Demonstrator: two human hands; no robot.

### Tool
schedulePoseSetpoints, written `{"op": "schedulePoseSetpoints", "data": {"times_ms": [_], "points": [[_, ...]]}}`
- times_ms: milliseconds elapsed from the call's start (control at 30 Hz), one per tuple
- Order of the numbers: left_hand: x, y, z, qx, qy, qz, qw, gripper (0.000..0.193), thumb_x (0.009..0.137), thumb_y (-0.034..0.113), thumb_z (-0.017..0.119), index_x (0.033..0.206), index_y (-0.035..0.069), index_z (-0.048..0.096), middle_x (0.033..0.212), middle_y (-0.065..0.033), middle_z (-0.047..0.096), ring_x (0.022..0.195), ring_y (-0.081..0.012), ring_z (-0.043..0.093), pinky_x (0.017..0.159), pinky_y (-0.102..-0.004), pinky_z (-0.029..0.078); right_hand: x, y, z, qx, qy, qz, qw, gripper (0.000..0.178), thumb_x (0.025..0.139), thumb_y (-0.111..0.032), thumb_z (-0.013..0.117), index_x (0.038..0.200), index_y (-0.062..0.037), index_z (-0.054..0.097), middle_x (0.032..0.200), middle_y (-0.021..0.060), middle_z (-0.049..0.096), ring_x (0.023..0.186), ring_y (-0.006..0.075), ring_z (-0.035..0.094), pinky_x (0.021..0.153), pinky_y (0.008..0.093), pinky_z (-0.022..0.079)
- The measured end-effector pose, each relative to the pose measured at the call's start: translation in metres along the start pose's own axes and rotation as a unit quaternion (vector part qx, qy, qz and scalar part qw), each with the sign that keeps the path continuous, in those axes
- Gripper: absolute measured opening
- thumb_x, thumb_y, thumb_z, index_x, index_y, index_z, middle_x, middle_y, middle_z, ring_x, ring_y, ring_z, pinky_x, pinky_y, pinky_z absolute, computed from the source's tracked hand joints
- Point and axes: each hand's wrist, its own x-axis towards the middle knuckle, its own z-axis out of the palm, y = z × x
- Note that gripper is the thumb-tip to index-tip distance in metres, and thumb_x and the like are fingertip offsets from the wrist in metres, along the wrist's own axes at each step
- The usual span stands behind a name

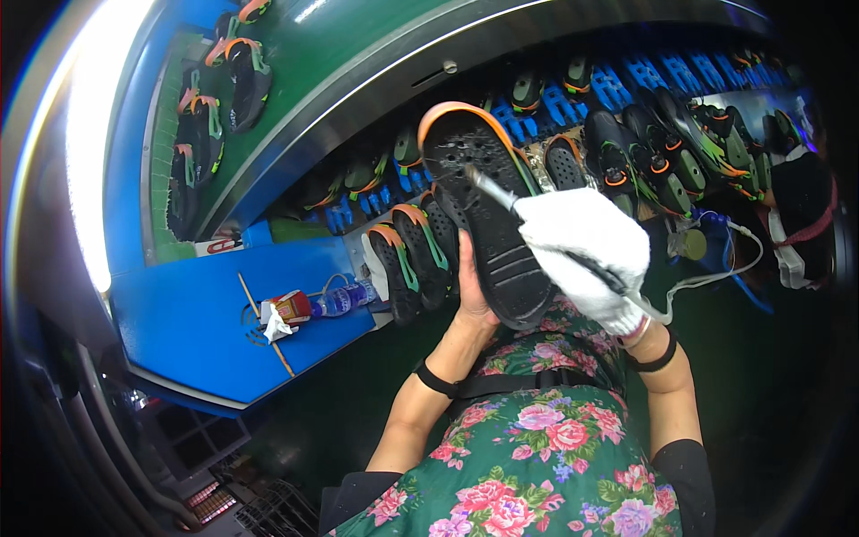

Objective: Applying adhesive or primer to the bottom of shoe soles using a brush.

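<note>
Tilted up in front of me is a black shoe sole [512, 255] with perforations, an orange heel rim and a green side edge. My bare left hand [472, 285] grips it from its left edge and underneath, so some of those fingers are hidden behind it. In my right hand [586, 251], which wears a white knit glove, is a brush [494, 190] with a metal neck. Its bristle tip touches the perforated inner surface near the heel. A pale hose [707, 280] runs up to the right wrist.
Several similar soles [400, 255] stand to the left of mine. Behind, black shoes [617, 152] and blue holders [611, 88] line a rack. On the blue side table [192, 313] are a water bottle [343, 300], a red box [291, 309] and a thin stick [248, 294]. A green conveyor [331, 54] carries more soles.
</note>
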Motion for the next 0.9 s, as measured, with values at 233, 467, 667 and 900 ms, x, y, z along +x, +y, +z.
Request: {"op": "schedulePoseSetpoints", "data": {"times_ms": [233,467,667,900], "points": [[0.013,0.003,0.016,0.135,0.078,0.062,0.986,0.091,0.099,0.077,0.036,0.158,0.008,0.037,0.155,-0.0154,0.049,0.138,-0.0327,0.053,0.117,-0.0479,0.042,-0.018,0.005,0.007,-0.018,-0.082,-0.057,0.995,0.027,0.079,0.0,0.076,0.105,-0.0083,0.079,0.11,0.0124,0.077,0.097,0.0286,0.075,0.084,0.0359,0.058],[0.029,0.004,0.033,0.028,-0.016,0.015,0.999,0.104,0.091,0.088,0.033,0.158,0.009,0.036,0.151,-0.0178,0.052,0.132,-0.0454,0.056,0.112,-0.0581,0.045,-0.025,0.007,0.016,-0.06,-0.053,-0.06,0.995,0.027,0.079,-0.001,0.078,0.105,-0.0089,0.08,0.109,0.0114,0.078,0.098,0.0285,0.075,0.085,0.0361,0.059],[0.037,0.005,0.037,0.035,-0.037,0.091,0.995,0.088,0.096,0.078,0.041,0.156,0.013,0.04,0.149,-0.0107,0.053,0.125,-0.0472,0.059,0.108,-0.0602,0.047,-0.027,0.009,0.015,0.106,0.025,0.057,0.992,0.017,0.081,-0.001,0.077,0.098,-0.0029,0.079,0.102,0.0125,0.078,0.094,0.0276,0.076,0.085,0.0367,0.059],[0.041,0.012,0.034,-0.085,-0.096,0.049,0.991,0.083,0.093,0.075,0.054,0.155,0.02,0.045,0.153,-0.0062,0.049,0.133,-0.0468,0.051,0.104,-0.0719,0.044,-0.036,0.013,0.013,0.165,-0.045,0.012,0.985,0.017,0.081,-0.004,0.078,0.097,-0.0091,0.081,0.1,0.0101,0.079,0.093,0.0279,0.075,0.088,0.0365,0.058]]}}
